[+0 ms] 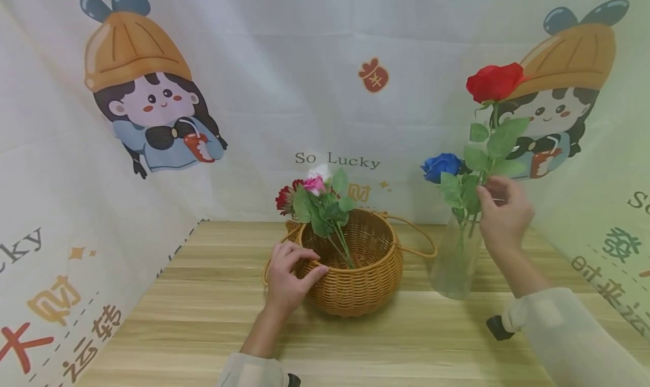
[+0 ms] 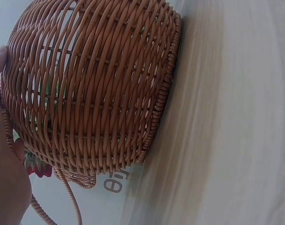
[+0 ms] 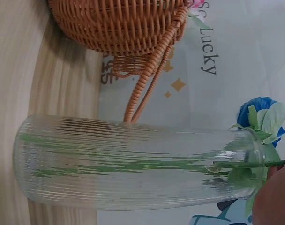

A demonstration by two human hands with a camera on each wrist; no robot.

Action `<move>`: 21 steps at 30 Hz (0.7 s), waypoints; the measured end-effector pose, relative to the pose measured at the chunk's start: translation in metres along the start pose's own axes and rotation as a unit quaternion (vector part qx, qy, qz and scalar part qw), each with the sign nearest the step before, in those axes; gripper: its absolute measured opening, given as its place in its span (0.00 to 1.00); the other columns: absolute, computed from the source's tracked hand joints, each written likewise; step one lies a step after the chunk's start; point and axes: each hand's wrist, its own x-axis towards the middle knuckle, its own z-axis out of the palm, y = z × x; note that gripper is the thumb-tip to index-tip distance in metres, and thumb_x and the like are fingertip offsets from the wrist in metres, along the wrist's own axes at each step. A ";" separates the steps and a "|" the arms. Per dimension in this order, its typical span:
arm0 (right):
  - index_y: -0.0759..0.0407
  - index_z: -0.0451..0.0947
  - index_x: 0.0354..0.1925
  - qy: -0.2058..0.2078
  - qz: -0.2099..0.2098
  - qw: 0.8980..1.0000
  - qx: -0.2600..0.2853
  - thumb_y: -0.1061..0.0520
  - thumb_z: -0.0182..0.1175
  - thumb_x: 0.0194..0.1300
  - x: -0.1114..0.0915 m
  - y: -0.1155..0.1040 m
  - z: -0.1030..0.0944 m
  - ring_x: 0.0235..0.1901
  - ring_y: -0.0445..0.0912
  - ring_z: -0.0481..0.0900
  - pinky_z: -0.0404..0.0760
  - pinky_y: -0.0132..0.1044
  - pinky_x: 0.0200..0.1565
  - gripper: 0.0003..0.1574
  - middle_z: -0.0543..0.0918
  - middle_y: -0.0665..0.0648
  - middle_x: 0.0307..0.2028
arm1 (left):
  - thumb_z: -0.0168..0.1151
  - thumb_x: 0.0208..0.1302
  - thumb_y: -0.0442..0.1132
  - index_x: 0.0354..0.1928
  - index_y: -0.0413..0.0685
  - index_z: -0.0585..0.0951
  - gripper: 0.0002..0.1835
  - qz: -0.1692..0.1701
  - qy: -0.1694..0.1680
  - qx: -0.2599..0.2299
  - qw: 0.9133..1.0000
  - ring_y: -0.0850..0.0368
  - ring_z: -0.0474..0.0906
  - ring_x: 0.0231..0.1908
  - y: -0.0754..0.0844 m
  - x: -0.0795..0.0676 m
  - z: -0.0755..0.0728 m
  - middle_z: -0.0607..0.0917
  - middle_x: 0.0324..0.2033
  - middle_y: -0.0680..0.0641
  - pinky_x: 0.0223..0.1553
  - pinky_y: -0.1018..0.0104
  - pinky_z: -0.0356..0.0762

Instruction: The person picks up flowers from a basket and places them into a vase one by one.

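My left hand (image 1: 286, 277) grips the near left rim of a round wicker basket (image 1: 355, 291), thumb and fingers over the edge. Inside the basket, artificial flowers (image 1: 315, 187) in dark red, pink and white lean to the left, their stems reaching down to the bottom. On the right, my right hand (image 1: 505, 218) pinches the stem of a red rose (image 1: 493, 82) just above the mouth of a clear ribbed glass vase (image 1: 449, 268). A blue rose (image 1: 442, 167) also stands in the vase, leaning left. The right wrist view shows green stems (image 3: 156, 165) running down inside the glass.
Both containers stand on a light wood-grain table (image 1: 198, 319). A looped wicker handle (image 1: 418, 234) sticks out from the basket toward the vase. Behind and at the sides hangs a white printed cloth (image 1: 284, 93) with cartoon figures and lettering.
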 end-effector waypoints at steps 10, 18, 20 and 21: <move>0.68 0.82 0.54 -0.014 0.020 1.000 -0.019 0.61 0.67 0.71 -0.011 0.009 -0.003 0.34 0.21 0.75 0.74 0.18 0.43 0.17 0.78 0.30 0.37 | 0.82 0.49 0.39 0.32 0.42 0.88 0.12 0.001 -0.001 -0.004 1.000 0.50 0.73 0.40 0.000 0.000 0.000 0.85 0.34 0.47 0.45 0.64 0.67; 0.71 0.83 0.51 -0.004 0.004 1.000 0.001 0.63 0.66 0.70 -0.018 0.014 -0.004 0.34 0.21 0.76 0.75 0.18 0.43 0.14 0.75 0.20 0.33 | 0.82 0.49 0.37 0.32 0.43 0.89 0.10 -0.002 0.002 -0.007 1.000 0.50 0.73 0.40 -0.002 0.000 0.000 0.85 0.33 0.49 0.45 0.64 0.67; 0.71 0.83 0.51 0.001 0.004 1.000 0.005 0.64 0.66 0.70 -0.019 0.014 -0.004 0.33 0.21 0.75 0.75 0.18 0.43 0.14 0.75 0.20 0.33 | 0.82 0.49 0.37 0.32 0.43 0.89 0.10 -0.001 0.001 -0.008 1.000 0.50 0.73 0.40 -0.002 0.000 0.000 0.85 0.33 0.49 0.45 0.64 0.67; 0.71 0.83 0.51 0.002 0.004 1.000 0.004 0.64 0.66 0.70 -0.020 0.014 -0.004 0.33 0.21 0.75 0.74 0.18 0.43 0.14 0.75 0.20 0.33 | 0.82 0.49 0.37 0.32 0.43 0.89 0.11 -0.001 0.001 -0.008 1.000 0.50 0.73 0.40 -0.002 0.000 0.000 0.85 0.34 0.49 0.44 0.64 0.67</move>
